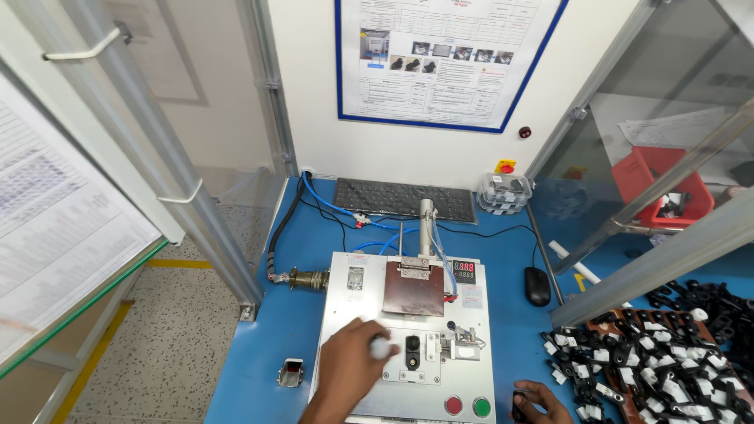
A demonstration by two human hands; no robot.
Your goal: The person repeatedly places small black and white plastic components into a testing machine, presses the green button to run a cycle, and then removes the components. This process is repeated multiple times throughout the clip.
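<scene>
My left hand (353, 369) rests on the front of a white metal test fixture (353, 314), its fingers bent around a small white object (381, 346) just left of a black part seated in the fixture's nest (412, 351). My right hand (540, 402) is low at the bottom edge, on the blue table right of the fixture, with its fingers around a small black part (521, 399). A brown hinged lid (414, 287) and a red digit display (464, 271) sit on the fixture, with a red button (453, 405) and a green button (481, 407) at its front.
A heap of black-and-white parts (660, 361) lies at the right. A keyboard (404, 199), a clear parts box (503, 192) and a mouse (537, 285) sit behind. Blue hoses and a black cable run at the left. Aluminium frame posts (196, 196) flank the blue table (267, 353).
</scene>
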